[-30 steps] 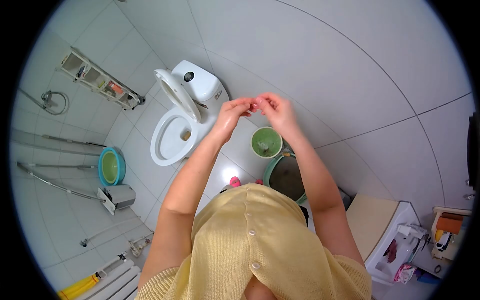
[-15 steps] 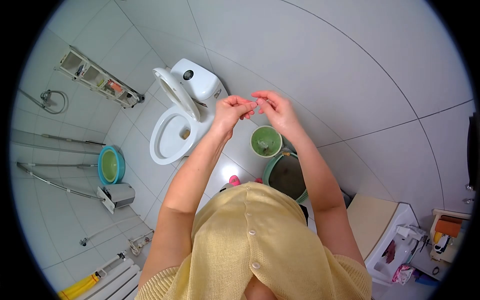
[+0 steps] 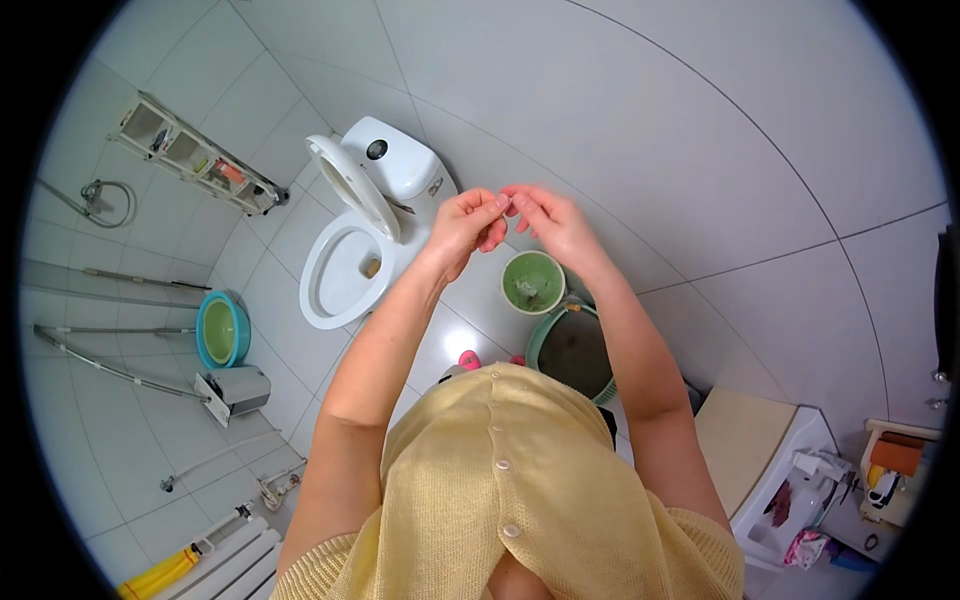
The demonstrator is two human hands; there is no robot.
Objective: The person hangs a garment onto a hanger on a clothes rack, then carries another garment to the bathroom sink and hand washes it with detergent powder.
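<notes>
My left hand (image 3: 468, 228) is raised in front of me, thumb and fingers pinched together. Against its fingertips comes my right hand (image 3: 557, 228), its thumb and forefinger also closed in a pinch. Whatever lies between the fingertips is too small to make out. Below and beyond the left hand stands a white toilet (image 3: 350, 270) with its lid up. Under the right hand is a green bin (image 3: 532, 283) with something pale inside. Beside that bin sits a larger teal tub (image 3: 541, 345) with dark contents.
A wire shelf (image 3: 195, 155) hangs on the left wall. A blue basin (image 3: 213, 362) with a green one inside stands at left, near a grey metal box (image 3: 236, 390). At lower right are a beige board (image 3: 735, 440) and a white washbasin (image 3: 745, 535) holding several items.
Both hands have shifted slightly and their fingertips remain together. The right fingers have tilted a little, and the left hand has turned somewhat. Nothing else has moved.
</notes>
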